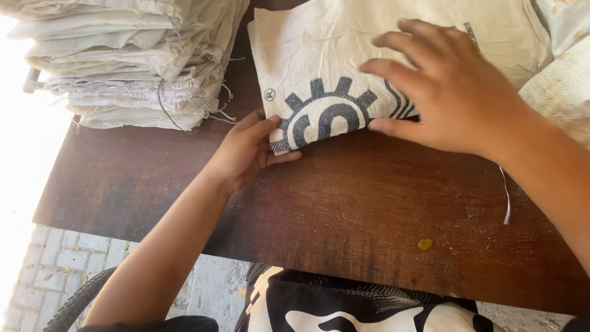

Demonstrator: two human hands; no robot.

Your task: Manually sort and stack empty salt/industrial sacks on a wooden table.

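- Lying flat on the dark wooden table [344, 203] is a folded white woven sack [344, 55] with a dark gear-shaped print near its lower edge; it sits toward the far middle of the tabletop
- The left hand [246, 150] grips the sack's near-left corner, thumb on top of the cloth and fingers curled at the edge, so the hand is clamped on that corner
- The right hand [445, 89] rests palm down on the sack's right half, fingers spread apart and flat, pressing on the cloth rather than gripping it
- A stack of folded sacks [129, 61], pale and frayed at the edges, stands at the far-left corner of the table, just beside the printed sack but apart from both hands
- More pale sacking [562, 86] shows at the right edge, behind the right wrist
- A small yellow crumb [424, 244] lies on the bare wood near the front edge, and a loose white thread [506, 197] lies close under the right forearm
- Grey paving bricks [61, 258] show below the table on the left
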